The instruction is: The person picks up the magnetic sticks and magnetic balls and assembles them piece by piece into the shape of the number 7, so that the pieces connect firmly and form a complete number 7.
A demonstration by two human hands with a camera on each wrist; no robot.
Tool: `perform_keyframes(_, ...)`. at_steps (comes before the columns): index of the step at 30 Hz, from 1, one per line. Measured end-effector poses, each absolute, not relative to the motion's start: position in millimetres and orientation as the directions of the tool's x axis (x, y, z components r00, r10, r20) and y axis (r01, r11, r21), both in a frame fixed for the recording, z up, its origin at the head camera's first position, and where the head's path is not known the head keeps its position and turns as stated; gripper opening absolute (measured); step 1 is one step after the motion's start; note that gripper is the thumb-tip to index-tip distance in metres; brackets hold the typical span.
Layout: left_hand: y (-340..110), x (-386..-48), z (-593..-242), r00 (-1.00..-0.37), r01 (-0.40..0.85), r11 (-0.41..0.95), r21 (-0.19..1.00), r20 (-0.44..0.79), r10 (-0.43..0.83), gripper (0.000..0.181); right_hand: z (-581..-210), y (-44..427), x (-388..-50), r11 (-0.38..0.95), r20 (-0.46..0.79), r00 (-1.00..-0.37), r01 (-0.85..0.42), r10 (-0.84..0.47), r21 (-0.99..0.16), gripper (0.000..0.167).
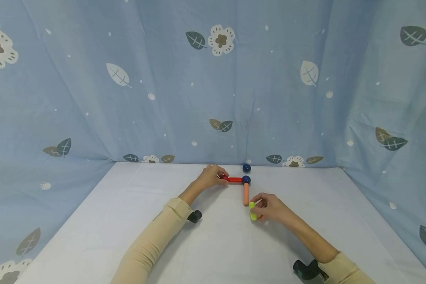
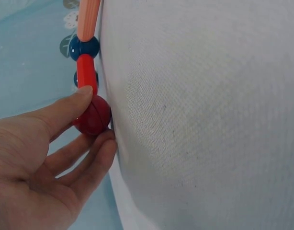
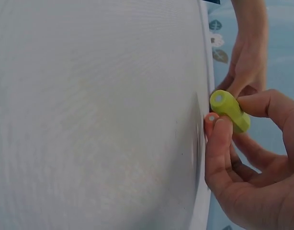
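Observation:
With thumb and fingers, my left hand (image 1: 210,176) holds a red ball (image 2: 93,116) at the left end of a red rod (image 1: 235,180). The rod's other end meets a dark blue ball (image 1: 246,180), from which an orange rod (image 1: 246,194) extends toward me along the table. My right hand (image 1: 272,208) pinches a yellow-green rod (image 1: 253,211) just beside the orange rod's near end. Grey discs show in the ends of the yellow-green rod (image 3: 231,110) and the orange rod (image 3: 210,122) in the right wrist view.
A second dark blue ball (image 1: 246,168) lies behind the joined pieces, near the back edge of the white table (image 1: 220,248). A blue patterned curtain (image 1: 170,106) rises behind and at both sides. Black wrist devices (image 1: 195,216) sit at both sleeves.

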State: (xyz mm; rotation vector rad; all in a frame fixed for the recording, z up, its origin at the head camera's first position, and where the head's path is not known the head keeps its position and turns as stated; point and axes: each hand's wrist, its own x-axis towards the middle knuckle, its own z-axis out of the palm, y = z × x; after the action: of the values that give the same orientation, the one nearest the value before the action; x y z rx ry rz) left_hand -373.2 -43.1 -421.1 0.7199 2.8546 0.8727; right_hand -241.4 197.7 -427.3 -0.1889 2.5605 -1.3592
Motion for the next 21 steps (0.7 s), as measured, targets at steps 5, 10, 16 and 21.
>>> perform_keyframes(5,-43.7,-372.7,-420.5,-0.887,0.416,0.726,0.547,0.067,0.458,0.032,-425.3,199.8,-239.6,0.554,-0.122,-0.959,-0.043,-0.257,-0.831,0.034)
perform_keyframes(10,-43.6,-372.2,-421.6,-0.888,0.415,0.724,0.551,0.072,0.454,0.031,-422.2,201.0,-236.3,0.541,-0.104,-0.957,-0.062,-0.272,-0.839,0.036)
perform_keyframes(16,-43.4,-371.8,-422.3,-0.890,0.414,0.729,0.545,0.075,0.449,0.031,-422.3,201.2,-234.7,0.533,-0.106,-0.961,-0.048,-0.255,-0.845,0.033)
perform_keyframes(21,-43.2,-370.9,-421.3,-0.895,0.403,0.734,0.547,0.066,0.442,0.030,-424.0,201.6,-235.0,0.556,-0.121,-0.969,-0.020,-0.216,-0.831,0.026)
